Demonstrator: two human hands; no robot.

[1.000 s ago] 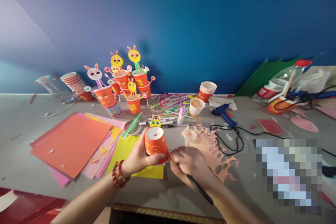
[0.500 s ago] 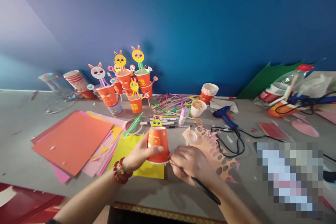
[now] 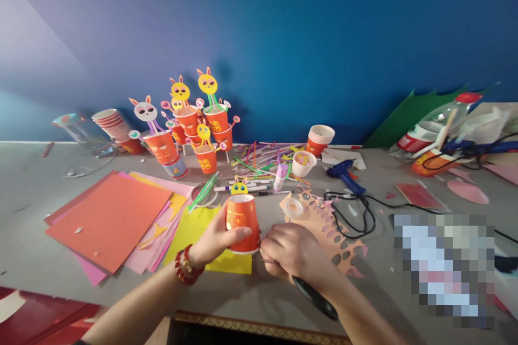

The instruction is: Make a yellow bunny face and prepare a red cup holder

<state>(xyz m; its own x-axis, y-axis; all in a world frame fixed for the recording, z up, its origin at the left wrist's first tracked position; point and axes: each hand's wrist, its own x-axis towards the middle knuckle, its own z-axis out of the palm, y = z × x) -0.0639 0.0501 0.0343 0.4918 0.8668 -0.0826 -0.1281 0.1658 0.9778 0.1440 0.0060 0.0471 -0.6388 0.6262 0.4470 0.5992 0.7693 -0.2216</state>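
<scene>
My left hand is closed round an orange paper cup, turned bottom-up with its rim downward. My right hand is just to the cup's right, its fingers wrapped round a thin tool with a black handle. A slim shaft points left from those fingers near the cup's rim; whether it touches the cup I cannot tell. Behind the cup lies a yellow rabbit face cut from paper. A yellow sheet lies beneath the left hand and cup.
Finished rabbit cups stand at the back left, beside a cup stack. Coloured paper lies at left. Punched peach paper, a blue glue gun with its black cord, and a bottle are at right.
The right hand's tool has shifted slightly; its thin shaft now shows below the cup's rim. The left hand keeps its hold on the cup. The whole view has moved a little.
</scene>
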